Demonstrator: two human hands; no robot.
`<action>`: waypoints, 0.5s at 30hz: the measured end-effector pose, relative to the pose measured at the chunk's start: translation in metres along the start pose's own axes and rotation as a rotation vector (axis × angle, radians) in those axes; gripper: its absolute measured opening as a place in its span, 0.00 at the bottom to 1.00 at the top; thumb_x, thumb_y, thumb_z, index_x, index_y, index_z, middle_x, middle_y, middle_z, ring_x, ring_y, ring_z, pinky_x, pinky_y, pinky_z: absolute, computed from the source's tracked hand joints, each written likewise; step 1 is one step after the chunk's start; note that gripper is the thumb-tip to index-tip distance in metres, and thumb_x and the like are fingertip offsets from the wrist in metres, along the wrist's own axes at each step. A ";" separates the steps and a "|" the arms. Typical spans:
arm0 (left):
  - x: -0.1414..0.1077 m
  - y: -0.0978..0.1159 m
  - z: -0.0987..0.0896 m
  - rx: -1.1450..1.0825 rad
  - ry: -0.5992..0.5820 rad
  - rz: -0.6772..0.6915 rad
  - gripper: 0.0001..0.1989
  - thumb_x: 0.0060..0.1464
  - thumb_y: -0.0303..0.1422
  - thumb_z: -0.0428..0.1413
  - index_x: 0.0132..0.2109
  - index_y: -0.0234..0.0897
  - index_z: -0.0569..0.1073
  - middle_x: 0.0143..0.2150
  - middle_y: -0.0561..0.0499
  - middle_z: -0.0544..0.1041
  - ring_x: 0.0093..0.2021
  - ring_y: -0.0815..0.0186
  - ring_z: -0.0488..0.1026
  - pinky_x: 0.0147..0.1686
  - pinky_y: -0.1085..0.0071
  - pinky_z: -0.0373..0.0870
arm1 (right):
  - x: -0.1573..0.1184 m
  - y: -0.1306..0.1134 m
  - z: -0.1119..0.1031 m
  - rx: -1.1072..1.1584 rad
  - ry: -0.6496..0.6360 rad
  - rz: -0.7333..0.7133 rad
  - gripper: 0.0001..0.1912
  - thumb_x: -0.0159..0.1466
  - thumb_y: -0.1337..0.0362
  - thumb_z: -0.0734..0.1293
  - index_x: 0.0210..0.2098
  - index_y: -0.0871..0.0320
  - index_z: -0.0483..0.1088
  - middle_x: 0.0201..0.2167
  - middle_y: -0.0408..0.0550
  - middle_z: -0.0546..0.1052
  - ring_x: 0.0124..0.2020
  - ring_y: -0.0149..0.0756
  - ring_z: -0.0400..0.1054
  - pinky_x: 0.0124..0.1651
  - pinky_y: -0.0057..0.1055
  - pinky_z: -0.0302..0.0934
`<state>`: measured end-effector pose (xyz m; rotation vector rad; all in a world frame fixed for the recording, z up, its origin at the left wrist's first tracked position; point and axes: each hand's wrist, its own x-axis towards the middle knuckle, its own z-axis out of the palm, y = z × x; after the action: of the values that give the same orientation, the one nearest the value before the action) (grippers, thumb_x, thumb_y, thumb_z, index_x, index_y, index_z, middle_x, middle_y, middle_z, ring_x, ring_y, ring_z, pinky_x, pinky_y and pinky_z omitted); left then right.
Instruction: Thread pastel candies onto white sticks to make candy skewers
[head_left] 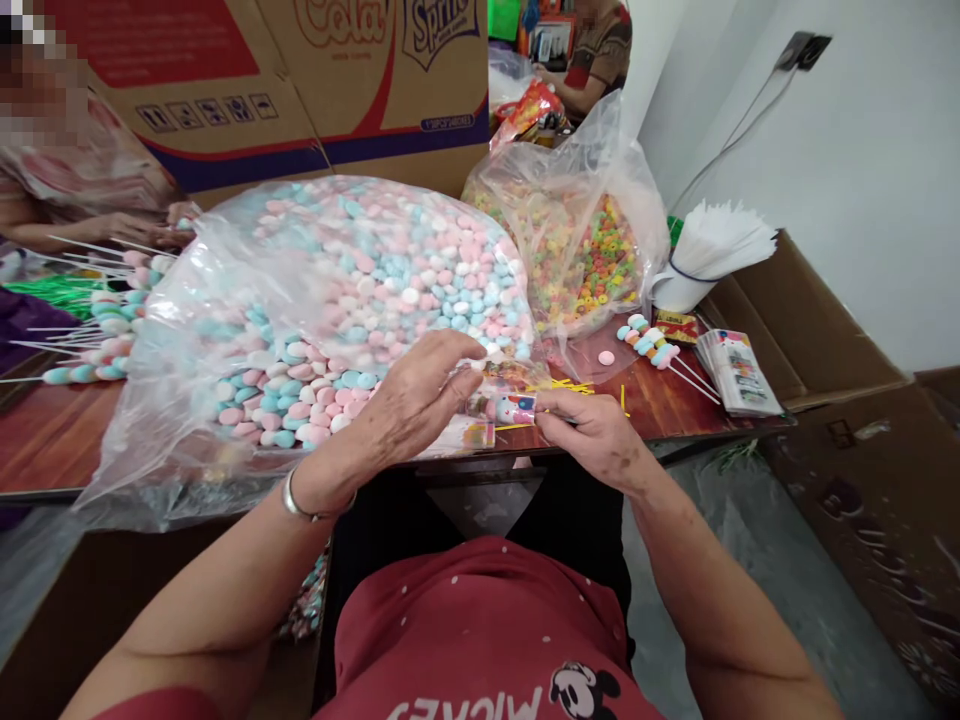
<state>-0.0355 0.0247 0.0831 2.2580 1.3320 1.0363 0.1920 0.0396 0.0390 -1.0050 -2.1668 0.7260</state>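
At the table's front edge, a small clear plastic bag [514, 408] with a colourful print lies between my two hands. My right hand [592, 435] pinches its right end between thumb and fingers. From the other side my left hand [420, 395], a silver bangle at its wrist, closes on the bag's left part; its fingertips partly hide what is inside. Just beneath lies another flat printed bag [478, 436]. Pink, blue and white candies [300, 400] spill from a large clear sack [225, 290] beside my left hand. Yellow twist ties [570, 387] lie behind my right hand.
A second sack holds ring-shaped candies [592, 255]. To the right are candy skewers [649, 340], a stack of printed bags [739, 372] and a mug of white sticks [686, 285]. Cardboard boxes [405, 100] stand behind. Another person's hands [150, 228] work at left; someone else sits at back.
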 end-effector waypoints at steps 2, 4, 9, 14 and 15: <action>0.015 -0.005 -0.004 -0.100 -0.286 -0.063 0.15 0.62 0.37 0.48 0.45 0.35 0.75 0.44 0.46 0.79 0.43 0.61 0.74 0.43 0.67 0.70 | 0.010 0.005 -0.009 0.080 -0.091 -0.055 0.12 0.64 0.65 0.61 0.32 0.59 0.75 0.24 0.40 0.74 0.26 0.26 0.66 0.32 0.22 0.58; 0.026 -0.009 0.001 -0.251 -0.551 -0.198 0.15 0.61 0.40 0.50 0.45 0.37 0.77 0.39 0.48 0.80 0.33 0.64 0.75 0.33 0.71 0.71 | 0.023 0.009 -0.016 0.148 -0.175 -0.104 0.12 0.64 0.65 0.61 0.32 0.60 0.75 0.26 0.41 0.76 0.28 0.26 0.67 0.33 0.22 0.59; 0.038 -0.023 0.026 -0.797 -0.634 -0.551 0.12 0.53 0.39 0.57 0.37 0.36 0.79 0.28 0.48 0.80 0.23 0.65 0.75 0.22 0.73 0.68 | 0.057 0.016 -0.032 0.269 -0.374 -0.119 0.09 0.62 0.65 0.63 0.32 0.61 0.75 0.27 0.42 0.77 0.29 0.27 0.68 0.34 0.23 0.60; 0.042 -0.034 0.044 -1.043 -0.379 -0.698 0.09 0.48 0.36 0.61 0.29 0.33 0.76 0.23 0.49 0.77 0.20 0.68 0.72 0.21 0.74 0.66 | 0.083 0.027 -0.033 0.417 -0.169 -0.063 0.14 0.62 0.61 0.65 0.46 0.59 0.69 0.25 0.37 0.69 0.24 0.25 0.62 0.27 0.22 0.57; 0.042 -0.035 0.046 -1.022 -0.299 -0.698 0.09 0.48 0.36 0.61 0.28 0.33 0.75 0.21 0.51 0.75 0.19 0.70 0.69 0.19 0.76 0.63 | 0.086 0.030 -0.030 0.487 -0.082 -0.052 0.18 0.62 0.58 0.65 0.50 0.58 0.66 0.26 0.38 0.68 0.25 0.25 0.62 0.27 0.22 0.57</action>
<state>-0.0116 0.0827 0.0484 1.0240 0.9779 0.7867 0.1841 0.1317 0.0637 -0.6689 -1.9319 1.2120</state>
